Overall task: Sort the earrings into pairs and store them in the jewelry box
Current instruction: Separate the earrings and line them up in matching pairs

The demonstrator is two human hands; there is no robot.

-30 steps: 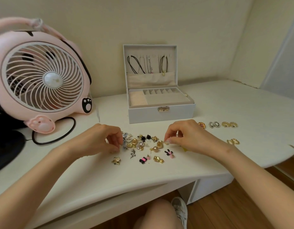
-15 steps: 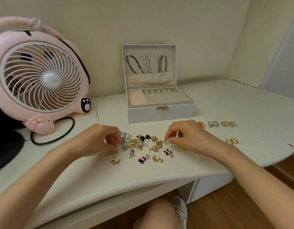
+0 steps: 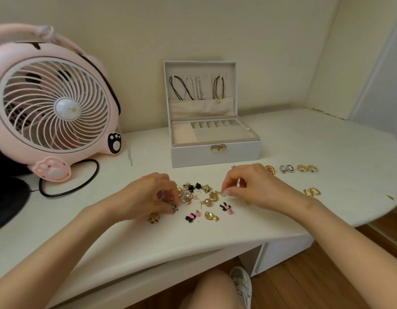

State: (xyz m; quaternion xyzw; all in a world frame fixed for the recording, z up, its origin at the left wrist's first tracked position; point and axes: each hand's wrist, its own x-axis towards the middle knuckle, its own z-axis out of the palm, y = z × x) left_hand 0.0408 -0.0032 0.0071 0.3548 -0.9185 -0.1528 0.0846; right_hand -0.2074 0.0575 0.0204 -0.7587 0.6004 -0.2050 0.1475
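Note:
A loose pile of earrings [image 3: 194, 194] lies on the white desk [image 3: 327, 141] between my hands. My left hand [image 3: 146, 195] rests on the pile's left side, its fingertips pinching a small silver earring [image 3: 163, 195]. My right hand [image 3: 251, 186] pinches the thin post of a gold earring [image 3: 213, 195] at the pile's right side. A pearl earring [image 3: 207, 201], two pink-and-black bow earrings [image 3: 190, 217] and a gold star earring [image 3: 154, 218] lie nearer to me. The white jewelry box [image 3: 215, 153] stands open behind the pile, with necklaces hanging in its lid.
To the right lie matched pairs: silver ovals [image 3: 286, 168], gold ones [image 3: 307, 168] and gold hoops [image 3: 312, 192]. A pink fan [image 3: 52, 105] stands at the back left, its black cable [image 3: 81, 186] looping on the desk. The desk's curved front edge is close below the earrings.
My left hand has slid a little to the right, further over the pile. My right hand has stayed in place with its pinch.

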